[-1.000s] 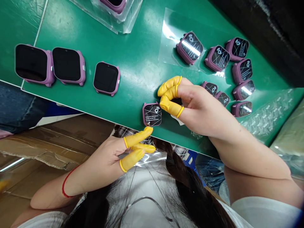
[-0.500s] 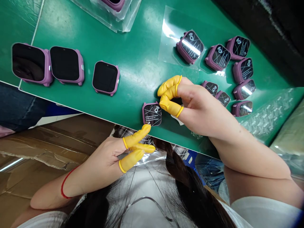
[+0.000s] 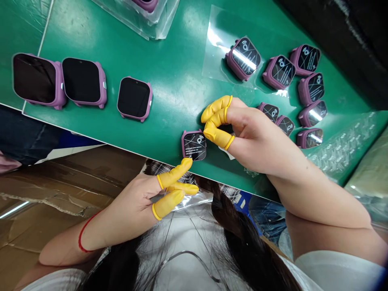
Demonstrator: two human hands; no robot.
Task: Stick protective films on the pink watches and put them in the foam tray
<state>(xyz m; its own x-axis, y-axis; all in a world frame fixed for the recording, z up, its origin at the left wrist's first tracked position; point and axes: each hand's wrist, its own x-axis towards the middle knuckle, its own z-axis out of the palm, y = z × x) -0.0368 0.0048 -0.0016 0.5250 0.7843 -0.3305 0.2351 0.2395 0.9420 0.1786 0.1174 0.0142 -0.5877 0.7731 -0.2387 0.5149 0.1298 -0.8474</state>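
A small purple smartwatch body (image 3: 195, 146) lies face up near the table's front edge, its dark screen printed with white lines and an icon. At its lower edge rests the index fingertip of my left hand (image 3: 142, 198); that hand wears yellow finger cots and its fingers are apart. My right hand (image 3: 251, 137), also in yellow finger cots, is closed in a pinch right beside the watch's upper right corner. Whatever is between those fingertips, if anything, is hidden. A small white scrap (image 3: 226, 153) shows under the right hand.
Several purple watches with printed screens (image 3: 279, 72) stand on the right, one on a clear film (image 3: 214, 60). Three dark-screened watches (image 3: 135, 98) sit on the left. A clear plastic tray (image 3: 163, 24) is at the back; bubble wrap (image 3: 342, 149) lies at the right.
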